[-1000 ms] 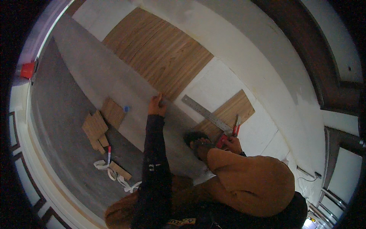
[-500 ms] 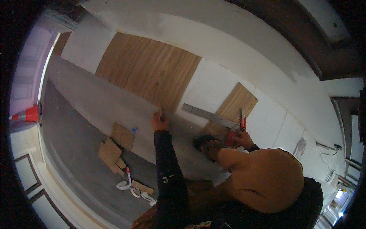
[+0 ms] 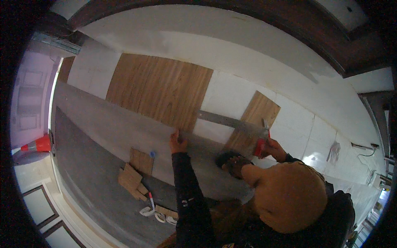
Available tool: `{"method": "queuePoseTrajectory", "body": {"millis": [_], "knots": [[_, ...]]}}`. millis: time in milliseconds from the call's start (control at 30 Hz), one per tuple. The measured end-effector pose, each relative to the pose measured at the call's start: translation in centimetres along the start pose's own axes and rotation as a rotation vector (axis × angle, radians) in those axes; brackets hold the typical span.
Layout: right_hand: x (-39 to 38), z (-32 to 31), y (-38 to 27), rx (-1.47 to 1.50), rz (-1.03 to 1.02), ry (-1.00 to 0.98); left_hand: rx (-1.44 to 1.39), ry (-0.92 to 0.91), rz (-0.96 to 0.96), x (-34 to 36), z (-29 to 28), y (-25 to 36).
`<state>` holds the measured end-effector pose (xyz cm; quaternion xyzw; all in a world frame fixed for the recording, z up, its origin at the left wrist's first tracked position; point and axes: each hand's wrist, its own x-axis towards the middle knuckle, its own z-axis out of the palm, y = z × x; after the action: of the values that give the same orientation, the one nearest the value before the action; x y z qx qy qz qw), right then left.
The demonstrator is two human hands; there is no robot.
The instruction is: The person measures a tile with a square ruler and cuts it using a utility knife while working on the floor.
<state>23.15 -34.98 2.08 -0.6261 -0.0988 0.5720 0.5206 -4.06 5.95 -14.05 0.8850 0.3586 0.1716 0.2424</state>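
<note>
My left hand [image 3: 178, 142], in a black sleeve, is low by the near corner of the wood-grain planks [image 3: 159, 87]. Its fingers are mostly curled, the tips at the plank edge; whatever they pinch is too small to see. My right hand [image 3: 275, 149] reaches around my bent right knee. It is closed on a slim red and silver tool, apparently a utility knife [image 3: 268, 133]. A red block [image 3: 259, 147] is against that hand, and whether I grip it is unclear. A metal ruler [image 3: 223, 119] lies across white flooring and a separate wood-grain plank [image 3: 259, 110].
My brown-clad knee [image 3: 291, 196] and dark-toed boot [image 3: 227, 159] fill the lower right. Plank offcuts [image 3: 131, 180] lie on the grey floor, near a red-and-white pen [image 3: 151, 201] and white loops [image 3: 159, 215]. An orange cone [image 3: 39, 143] stands far left; a pale wall [image 3: 235, 45] runs behind.
My view has tilted, so the scene sits lower. My right hand and the red block have shifted slightly right. My left hand stays at the plank edge.
</note>
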Motion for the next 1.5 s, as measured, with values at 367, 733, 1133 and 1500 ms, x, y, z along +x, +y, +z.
{"method": "queuePoseTrajectory", "body": {"millis": [367,733,1133,1500], "knots": [[21.4,3.0,-8.6,0.236,-0.156,-0.102,-0.192,-0.167,-0.084,0.5,-0.8,0.7],[31.2,2.9,-9.4,0.244,-0.142,-0.021,-0.228,-0.161,0.097,-0.7,1.3,0.6],[32.9,3.3,-9.7,0.252,-0.178,-0.011,-0.276,-0.098,-0.093,-1.3,-0.2,0.6],[33.9,2.6,-9.2,0.145,-0.164,0.078,-0.276,-0.096,-0.071,-1.4,1.5,0.3]]}}
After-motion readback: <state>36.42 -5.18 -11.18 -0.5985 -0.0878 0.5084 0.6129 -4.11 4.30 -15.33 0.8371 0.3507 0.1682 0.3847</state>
